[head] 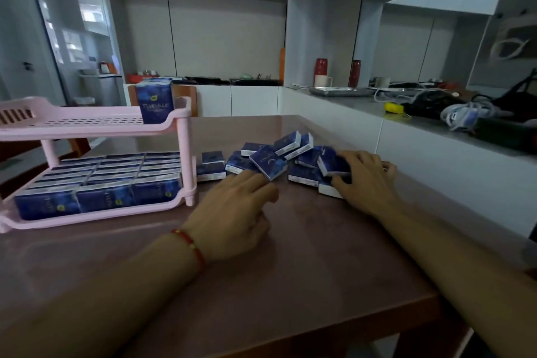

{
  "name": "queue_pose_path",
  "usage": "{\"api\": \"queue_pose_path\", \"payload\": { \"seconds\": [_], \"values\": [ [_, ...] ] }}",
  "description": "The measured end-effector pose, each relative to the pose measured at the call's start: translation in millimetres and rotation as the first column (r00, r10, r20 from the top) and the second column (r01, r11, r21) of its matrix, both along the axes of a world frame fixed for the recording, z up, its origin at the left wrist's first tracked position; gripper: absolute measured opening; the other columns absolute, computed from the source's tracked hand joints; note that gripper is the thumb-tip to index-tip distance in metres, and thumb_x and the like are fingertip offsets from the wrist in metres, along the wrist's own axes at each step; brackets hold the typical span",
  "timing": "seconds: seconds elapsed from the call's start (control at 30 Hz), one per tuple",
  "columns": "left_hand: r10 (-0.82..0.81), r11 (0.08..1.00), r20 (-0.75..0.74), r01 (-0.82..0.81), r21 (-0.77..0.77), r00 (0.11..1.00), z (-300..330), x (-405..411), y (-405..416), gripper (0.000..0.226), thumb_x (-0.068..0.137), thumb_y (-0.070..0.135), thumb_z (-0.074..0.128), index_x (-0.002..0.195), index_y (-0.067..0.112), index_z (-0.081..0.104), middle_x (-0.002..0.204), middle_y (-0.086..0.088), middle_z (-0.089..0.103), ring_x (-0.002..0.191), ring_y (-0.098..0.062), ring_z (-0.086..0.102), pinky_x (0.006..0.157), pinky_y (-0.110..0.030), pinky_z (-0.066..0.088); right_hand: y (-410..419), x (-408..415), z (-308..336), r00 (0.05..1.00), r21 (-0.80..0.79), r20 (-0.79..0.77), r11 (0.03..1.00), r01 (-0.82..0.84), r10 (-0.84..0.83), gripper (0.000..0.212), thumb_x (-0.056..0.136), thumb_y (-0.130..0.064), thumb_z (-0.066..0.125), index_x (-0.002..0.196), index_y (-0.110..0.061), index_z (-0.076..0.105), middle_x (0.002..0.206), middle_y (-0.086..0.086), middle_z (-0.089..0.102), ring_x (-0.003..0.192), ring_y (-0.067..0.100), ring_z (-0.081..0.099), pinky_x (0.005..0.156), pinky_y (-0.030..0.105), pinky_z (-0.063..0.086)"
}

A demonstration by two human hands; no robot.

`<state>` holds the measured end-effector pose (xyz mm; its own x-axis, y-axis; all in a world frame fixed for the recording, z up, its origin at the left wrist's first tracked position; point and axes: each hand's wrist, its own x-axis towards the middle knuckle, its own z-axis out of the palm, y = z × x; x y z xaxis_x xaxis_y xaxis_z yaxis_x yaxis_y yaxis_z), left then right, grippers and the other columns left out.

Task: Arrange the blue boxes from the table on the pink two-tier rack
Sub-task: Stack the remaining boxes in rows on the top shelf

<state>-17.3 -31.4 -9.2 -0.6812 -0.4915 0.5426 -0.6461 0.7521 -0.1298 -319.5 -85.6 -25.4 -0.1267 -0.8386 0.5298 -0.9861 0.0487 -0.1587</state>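
Pink rack (180, 122) stands at the table's (290, 270) left, lower tier packed with blue boxes (98, 183), one stack (155, 100) upright on top. Loose boxes (273, 158) pile near the far right edge; bare tabletop lies nearer the person. Left hand (235, 212) touches a tilted box (268, 163), fingers relaxed. Right hand (366, 180) grips a box (332, 166); its fingertips are hidden.

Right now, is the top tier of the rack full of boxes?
No, the top tier holds only a few boxes standing at its right end, and the rest of it is bare.
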Motion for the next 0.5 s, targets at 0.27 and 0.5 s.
{"api": "queue_pose_path", "payload": {
  "seconds": [0.27, 0.5],
  "values": [
    [0.054, 0.992, -0.320, -0.015, 0.123, 0.946, -16, -59, -37, 0.057, 0.080, 0.025, 0.067, 0.133, 0.015, 0.052, 0.132, -0.005, 0.051, 0.118, -0.026, 0.050, 0.097, -0.045, 0.048, 16, 5, 11, 0.910, -0.294, 0.159, 0.898, -0.327, 0.384, 0.035, 0.089, -0.051, 0.065, 0.112, -0.025, 0.065, 0.105, -0.004, 0.052, 0.098, 0.011, 0.052, 0.084, 0.027, 0.044],
    [-0.047, 0.987, -0.306, 0.092, 0.134, 0.951, -16, -59, -19, 0.066, 0.090, 0.029, 0.068, 0.149, 0.020, 0.041, 0.137, -0.004, 0.057, 0.121, -0.020, 0.051, 0.103, -0.032, 0.042, 31, 43, 11, 0.778, -0.220, 0.119, 0.780, -0.586, 0.618, 0.044, 0.088, -0.059, 0.053, 0.090, -0.016, 0.065, 0.077, -0.007, 0.058, 0.068, 0.009, 0.053, 0.060, 0.022, 0.042]
  ]
}}
